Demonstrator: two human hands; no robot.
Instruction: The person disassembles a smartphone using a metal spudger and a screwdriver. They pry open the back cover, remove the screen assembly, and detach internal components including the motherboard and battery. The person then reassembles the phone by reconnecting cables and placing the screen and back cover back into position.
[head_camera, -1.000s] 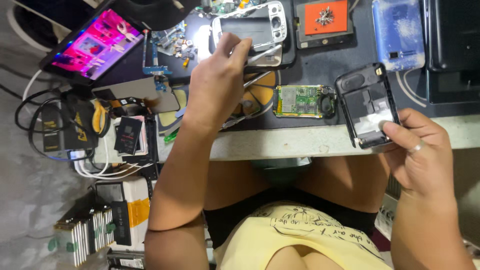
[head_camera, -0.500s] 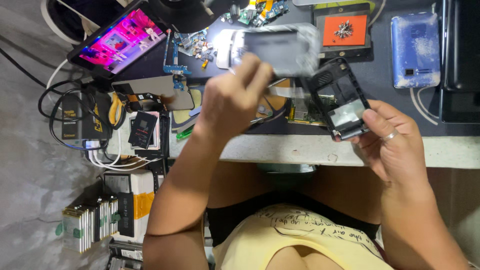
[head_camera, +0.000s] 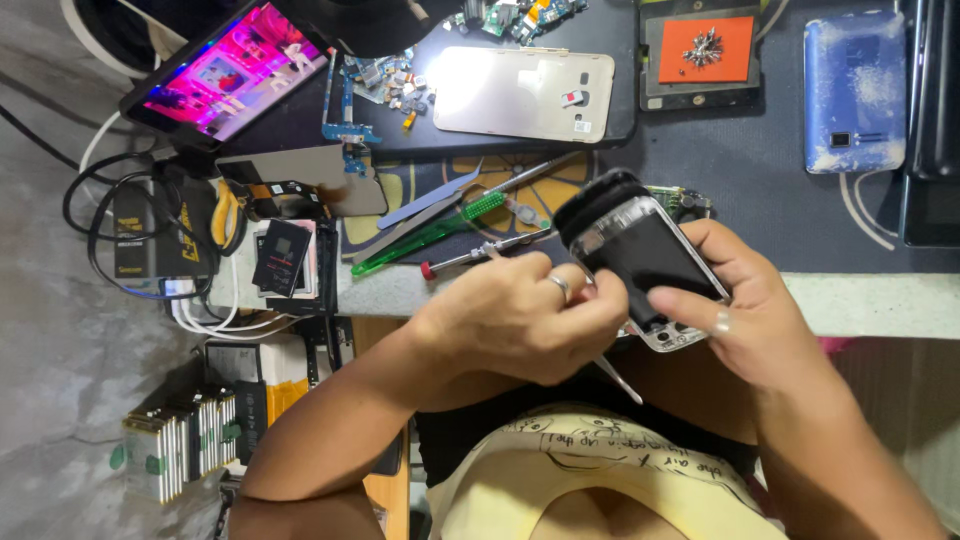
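My right hand (head_camera: 750, 315) grips a dark phone with a silver frame (head_camera: 645, 255), held tilted over the table's near edge. My left hand (head_camera: 520, 315) is closed around a thin metal tool (head_camera: 620, 380) and rests against the phone's left side. The tool's end pokes out below my fingers. Its other end, by the phone, is hidden behind my hand. A ring shows on each hand.
On the dark table lie a gold phone back cover (head_camera: 525, 92), an orange pad with screws (head_camera: 705, 48), a blue phone cover (head_camera: 855, 90), a green-handled screwdriver (head_camera: 430, 235) and a red-tipped one (head_camera: 480, 255). A lit tablet (head_camera: 225, 70), cables and stacked batteries (head_camera: 180, 440) sit left.
My left hand has come back from the far side of the table to the near edge. My right hand brought the phone leftwards to meet it, and the phone is now turned dark side up.
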